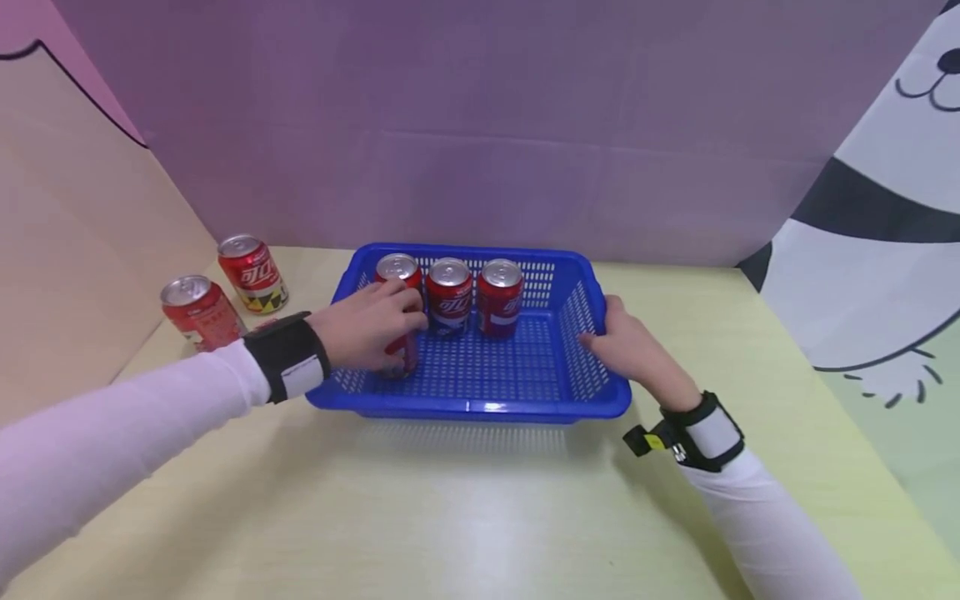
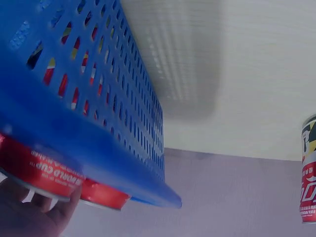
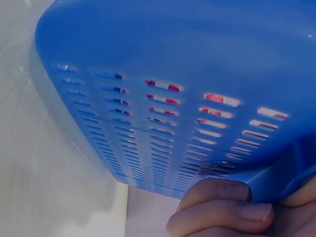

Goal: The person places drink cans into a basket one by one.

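Before a purple wall (image 1: 480,125), over a pale table (image 1: 480,517), left fingers (image 1: 403,305) grip a can (image 1: 407,350), right fingers (image 3: 217,217) a basket (image 1: 487,407).

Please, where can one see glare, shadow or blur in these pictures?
Head view: pale glare on the table, a bright spot on the front rim of the blue basket; left wrist view: soft-edged shadow across the table; right wrist view: the basket's nearest part looks soft.

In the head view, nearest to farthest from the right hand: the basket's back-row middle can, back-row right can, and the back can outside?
From the right hand:
1. Right can, in the basket.
2. Middle can, left of it.
3. Outside can, left of the basket.
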{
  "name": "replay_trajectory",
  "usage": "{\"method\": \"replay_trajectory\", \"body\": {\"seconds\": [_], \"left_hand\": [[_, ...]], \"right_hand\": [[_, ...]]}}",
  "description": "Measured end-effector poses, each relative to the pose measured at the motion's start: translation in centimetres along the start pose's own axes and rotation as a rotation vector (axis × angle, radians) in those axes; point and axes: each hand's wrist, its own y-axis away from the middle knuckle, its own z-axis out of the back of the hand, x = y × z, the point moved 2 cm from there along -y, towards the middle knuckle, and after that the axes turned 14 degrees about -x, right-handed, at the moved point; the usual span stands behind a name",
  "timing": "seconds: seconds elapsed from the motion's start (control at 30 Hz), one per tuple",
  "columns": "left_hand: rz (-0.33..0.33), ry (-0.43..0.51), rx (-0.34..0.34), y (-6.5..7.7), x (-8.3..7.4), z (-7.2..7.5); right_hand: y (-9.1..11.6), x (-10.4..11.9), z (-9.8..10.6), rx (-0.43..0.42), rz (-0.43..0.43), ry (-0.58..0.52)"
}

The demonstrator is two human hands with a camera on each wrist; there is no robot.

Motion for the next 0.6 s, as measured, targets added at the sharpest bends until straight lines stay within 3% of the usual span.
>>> {"method": "replay_trajectory", "body": {"seconds": [0.1,0.17,0.37,0.5,0.6], "left_hand": [[0.018,0.039,-0.051,0.7,0.1,0.6],[0.035,0.062,-0.119,1.3,0.5,1.4],[0.1,0.041,-0.354,4.1,3.2,5.4],[0.194,-0.003,-0.458,6.4,5.8,8.1],[0.371,-0.028,-0.418,8.1,7.8,9.3]], "right_hand": [[-0.1,0.1,-0.2,0.0,0.006,0.002],[-0.1,0.2,-0.4,0.0,0.008,0.0],[-0.1,0.4,-0.4,-0.004,0.009,0.005],[-0.1,0.2,-0.3,-0.002,0.002,0.0],[-0.2,0.0,-0.3,0.003,0.0,-0.002]]}}
